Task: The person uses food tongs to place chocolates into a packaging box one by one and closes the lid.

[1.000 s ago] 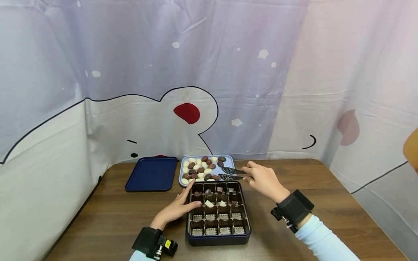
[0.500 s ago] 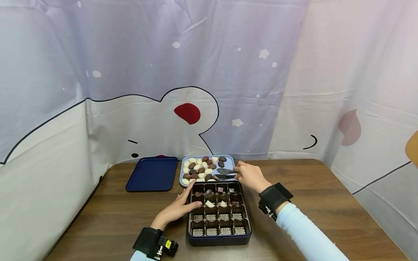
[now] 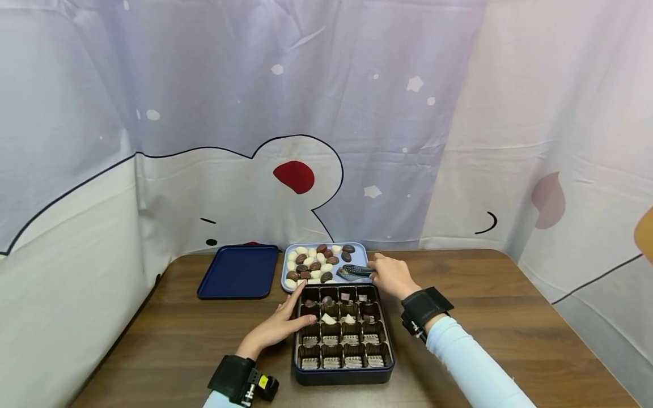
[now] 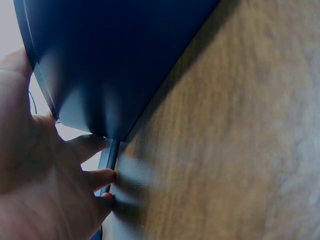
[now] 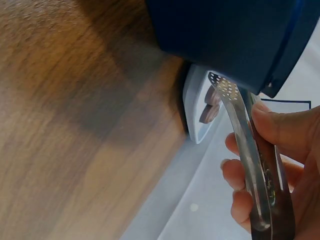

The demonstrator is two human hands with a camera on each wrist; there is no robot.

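Note:
Perforated metal tongs (image 3: 357,271) are held in my right hand (image 3: 393,275), thumb on one arm and fingers round the other in the right wrist view. Their tips sit close together over the front right of the light blue tray (image 3: 362,258); whether a chocolate is between them I cannot tell. Brown, dark and white chocolates (image 3: 308,262) lie on that tray. My left hand (image 3: 278,323) rests with extended fingers on the upper left edge of a dark blue box (image 3: 343,376). Chocolates fill the two far rows of its divided insert (image 3: 342,331); the two near rows are bare.
An empty dark blue lid-like tray (image 3: 238,272) lies at the back left of the wooden table (image 3: 459,317). A printed curtain (image 3: 388,141) hangs right behind the table's far edge. The box stands directly in front of the light blue tray.
My right hand has moved left and brought the tongs further over the light blue tray. Their tips, spread before, have drawn together at a brown chocolate. My left hand has stayed on the box.

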